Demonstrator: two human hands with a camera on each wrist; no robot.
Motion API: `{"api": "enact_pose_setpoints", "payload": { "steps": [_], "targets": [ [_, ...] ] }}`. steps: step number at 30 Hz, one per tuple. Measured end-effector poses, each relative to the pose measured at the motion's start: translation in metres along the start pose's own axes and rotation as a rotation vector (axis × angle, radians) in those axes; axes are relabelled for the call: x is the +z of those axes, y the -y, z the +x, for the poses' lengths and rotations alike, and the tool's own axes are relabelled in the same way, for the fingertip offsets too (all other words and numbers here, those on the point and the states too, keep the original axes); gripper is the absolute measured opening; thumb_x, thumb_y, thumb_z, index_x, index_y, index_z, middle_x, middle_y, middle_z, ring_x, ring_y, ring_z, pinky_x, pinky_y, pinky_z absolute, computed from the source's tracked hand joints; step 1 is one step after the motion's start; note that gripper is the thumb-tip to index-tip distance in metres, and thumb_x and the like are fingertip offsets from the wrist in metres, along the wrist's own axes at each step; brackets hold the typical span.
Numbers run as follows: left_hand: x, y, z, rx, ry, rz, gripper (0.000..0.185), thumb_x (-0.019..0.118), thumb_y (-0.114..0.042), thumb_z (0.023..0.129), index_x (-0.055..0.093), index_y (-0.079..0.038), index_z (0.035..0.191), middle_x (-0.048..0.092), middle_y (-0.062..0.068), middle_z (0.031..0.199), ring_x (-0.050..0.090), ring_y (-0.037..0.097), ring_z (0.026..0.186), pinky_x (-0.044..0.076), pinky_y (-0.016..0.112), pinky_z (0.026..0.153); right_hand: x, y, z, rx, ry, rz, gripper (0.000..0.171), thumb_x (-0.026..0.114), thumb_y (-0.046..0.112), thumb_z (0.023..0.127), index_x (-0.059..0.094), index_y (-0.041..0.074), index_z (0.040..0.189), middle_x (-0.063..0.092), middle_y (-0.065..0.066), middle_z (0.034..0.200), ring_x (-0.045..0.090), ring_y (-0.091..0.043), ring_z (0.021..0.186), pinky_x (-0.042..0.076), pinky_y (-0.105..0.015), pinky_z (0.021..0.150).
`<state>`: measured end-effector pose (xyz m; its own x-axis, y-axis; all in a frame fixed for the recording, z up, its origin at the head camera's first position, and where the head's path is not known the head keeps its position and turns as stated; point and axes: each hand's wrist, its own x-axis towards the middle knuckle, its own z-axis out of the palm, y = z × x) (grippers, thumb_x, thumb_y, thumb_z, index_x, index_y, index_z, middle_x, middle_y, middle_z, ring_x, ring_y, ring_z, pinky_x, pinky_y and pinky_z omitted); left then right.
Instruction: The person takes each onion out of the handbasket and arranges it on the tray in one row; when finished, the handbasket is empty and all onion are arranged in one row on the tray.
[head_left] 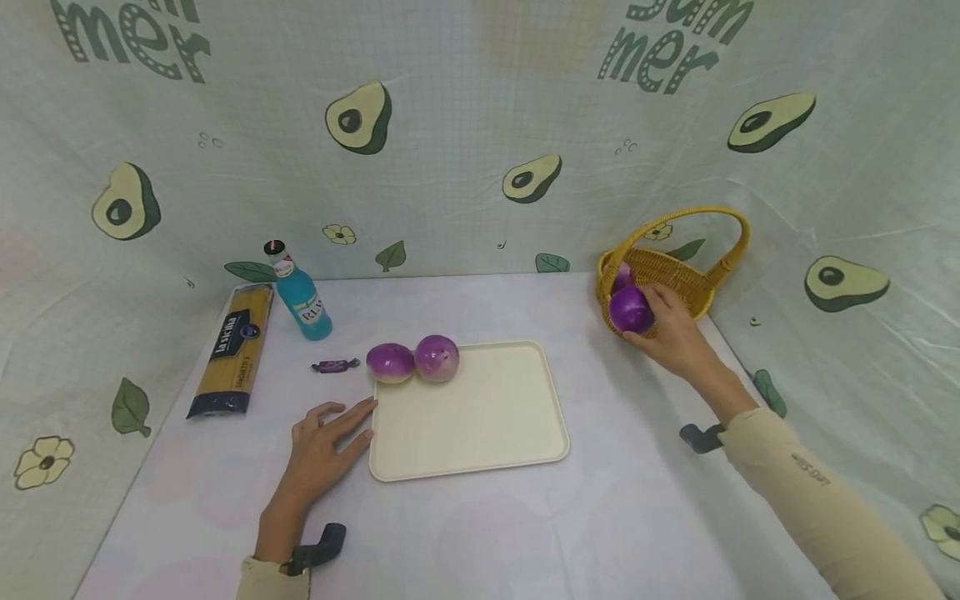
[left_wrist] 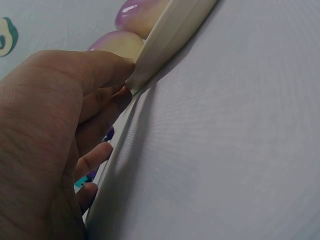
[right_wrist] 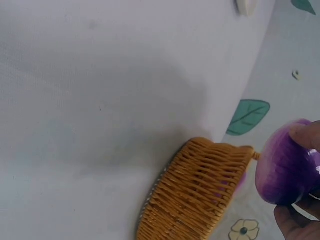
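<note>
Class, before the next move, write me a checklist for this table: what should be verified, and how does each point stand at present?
1. Right grip has fingers and thumb on the held purple vegetable: ok.
2. Held purple vegetable is free of the basket: cannot tell; it is at the rim, and contact is unclear.
3. Left grip touches the tray: ok, fingertips at its left edge.
4. Tray has bare space: ok, the two other vegetables sit by its far left corner.
5. Basket holds nothing more: not ok, another purple vegetable shows inside.
</note>
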<state>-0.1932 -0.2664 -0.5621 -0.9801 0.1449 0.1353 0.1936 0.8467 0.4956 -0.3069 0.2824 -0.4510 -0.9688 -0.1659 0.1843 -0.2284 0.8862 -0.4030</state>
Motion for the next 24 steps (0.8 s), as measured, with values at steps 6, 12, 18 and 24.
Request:
{"api": "enact_pose_setpoints", "payload": {
  "steps": [6, 12, 18, 24],
  "targets": [
    [0.0, 0.0, 0.0, 0.001, 0.002, -0.001, 0.051, 0.061, -0.045, 0.098, 0.052, -0.032, 0.147, 0.058, -0.001, 0.143, 0.033, 0.033, 0.135, 0.02, 0.062, 0.104, 0.004, 0.003, -0.001, -0.04, -0.017, -0.009, 0.079, 0.081, 0.01, 0.084, 0.035, -0.01, 0.146, 0.035, -0.029, 0.144, 0.038, -0.049, 0.13, 0.036, -0.064, 0.105],
    [-0.002, -0.001, 0.0, -0.012, 0.01, -0.008, 0.051, 0.059, -0.046, 0.099, 0.052, -0.032, 0.147, 0.058, 0.0, 0.143, 0.032, 0.034, 0.135, 0.02, 0.062, 0.103, 0.006, 0.007, -0.004, -0.023, -0.001, -0.014, 0.082, 0.081, 0.01, 0.084, 0.033, -0.008, 0.148, 0.032, -0.028, 0.147, 0.037, -0.049, 0.132, 0.035, -0.064, 0.106],
    [-0.003, -0.003, 0.0, -0.011, 0.012, -0.004, 0.051, 0.06, -0.045, 0.099, 0.052, -0.031, 0.147, 0.057, 0.0, 0.143, 0.032, 0.034, 0.135, 0.019, 0.062, 0.104, 0.008, 0.011, -0.005, -0.031, 0.008, 0.002, 0.082, 0.08, 0.01, 0.085, 0.033, -0.007, 0.149, 0.032, -0.028, 0.148, 0.037, -0.05, 0.133, 0.036, -0.065, 0.104],
    [-0.003, -0.004, -0.001, -0.013, 0.016, 0.005, 0.052, 0.059, -0.045, 0.099, 0.051, -0.03, 0.148, 0.058, 0.001, 0.143, 0.032, 0.035, 0.135, 0.019, 0.062, 0.105, 0.011, 0.015, -0.007, -0.044, 0.003, 0.0, 0.082, 0.082, 0.011, 0.084, 0.034, -0.006, 0.149, 0.034, -0.027, 0.147, 0.039, -0.049, 0.132, 0.038, -0.064, 0.104]
  ]
}}
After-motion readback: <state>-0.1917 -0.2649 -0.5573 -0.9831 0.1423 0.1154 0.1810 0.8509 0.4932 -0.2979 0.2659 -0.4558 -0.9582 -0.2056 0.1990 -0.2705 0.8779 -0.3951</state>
